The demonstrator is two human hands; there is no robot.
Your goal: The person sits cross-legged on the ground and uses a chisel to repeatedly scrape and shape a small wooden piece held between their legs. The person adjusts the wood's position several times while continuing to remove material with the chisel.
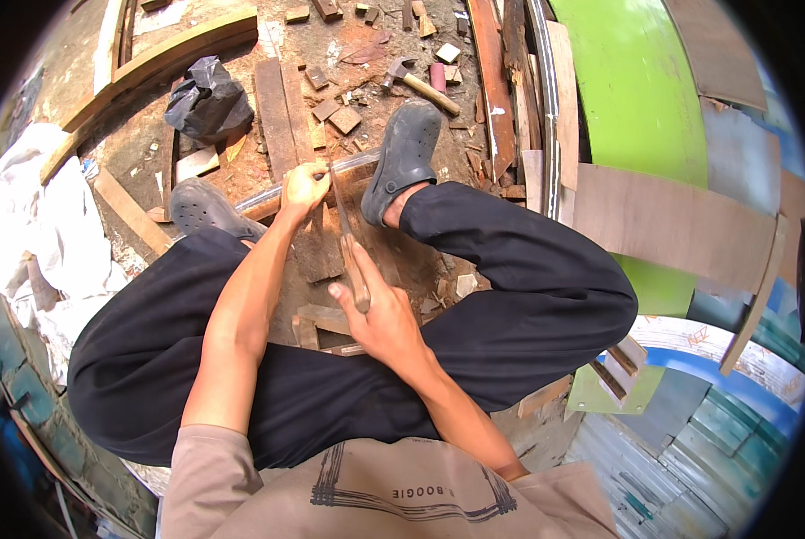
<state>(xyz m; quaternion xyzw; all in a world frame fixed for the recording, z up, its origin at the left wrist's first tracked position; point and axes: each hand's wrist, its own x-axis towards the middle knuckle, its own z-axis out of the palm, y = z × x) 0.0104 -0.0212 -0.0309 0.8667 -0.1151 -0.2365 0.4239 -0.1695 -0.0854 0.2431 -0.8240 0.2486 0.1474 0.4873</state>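
Observation:
My left hand (305,187) is closed at the edge of a narrow brown plank (278,117), which lies across a long bar (263,203) between my feet. In my right hand (386,322) is a long, thin-bladed tool (342,208) with a wooden handle, seen nearly edge-on, so its exact kind is unclear. Some fingers stretch along the handle and the thumb stands apart. The blade slants away from me, its far end close beside my left hand. Beneath the tool, a brown board (318,255) is partly covered.
Past my right shoe (406,148) lies a claw hammer (425,90) among wood offcuts (345,119). A black plastic bag (208,101) and white cloth (48,216) are on the left. Long wood strips (490,81), a green panel (640,81) and a wide board (676,220) lie right.

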